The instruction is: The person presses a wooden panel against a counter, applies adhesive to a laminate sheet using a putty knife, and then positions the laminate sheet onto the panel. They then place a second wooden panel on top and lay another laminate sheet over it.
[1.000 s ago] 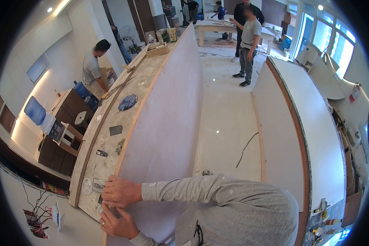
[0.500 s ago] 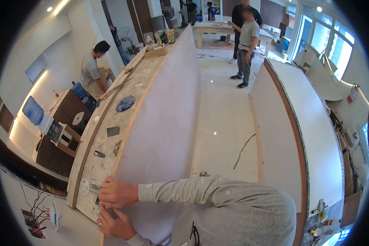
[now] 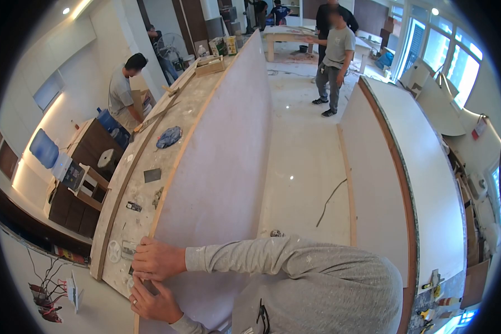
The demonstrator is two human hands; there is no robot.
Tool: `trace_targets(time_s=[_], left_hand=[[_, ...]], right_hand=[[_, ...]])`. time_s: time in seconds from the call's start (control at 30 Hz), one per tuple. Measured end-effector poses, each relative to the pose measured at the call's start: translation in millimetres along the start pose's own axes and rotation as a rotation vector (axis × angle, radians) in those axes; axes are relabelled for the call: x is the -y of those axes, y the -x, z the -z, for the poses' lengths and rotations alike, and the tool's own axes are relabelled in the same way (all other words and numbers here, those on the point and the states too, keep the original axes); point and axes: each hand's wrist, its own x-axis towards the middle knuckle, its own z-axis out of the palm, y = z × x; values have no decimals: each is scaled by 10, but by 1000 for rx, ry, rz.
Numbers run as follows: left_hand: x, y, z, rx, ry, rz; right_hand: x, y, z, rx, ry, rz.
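My right hand, in a grey sleeve, rests closed at the near end of the long dusty workbench, at the wooden edge of the pale panel. Just below it my left hand, with a ring, is also closed, thumb and fingers near the other hand's fingers. What either hand grips is hidden or too small to name. Beside them on the bench lie a white round spool and a clear flat piece. A small black item and a dark square lie farther up.
A blue bundle and a wooden box sit along the bench. A person stands on its far left side. Two people stand beyond the panel. A white-topped panel runs along the right. Wires hang at lower left.
My hands are almost unchanged, shifted very slightly left in view. A standing person in the background has moved an arm, and people farther back have changed posture.
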Motion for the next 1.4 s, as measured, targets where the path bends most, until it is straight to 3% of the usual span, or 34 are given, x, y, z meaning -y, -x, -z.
trace_targets(time_s=[1.4], left_hand=[[22, 15, -25, 5, -19, 6]], right_hand=[[8, -4, 30, 28, -3, -7]])
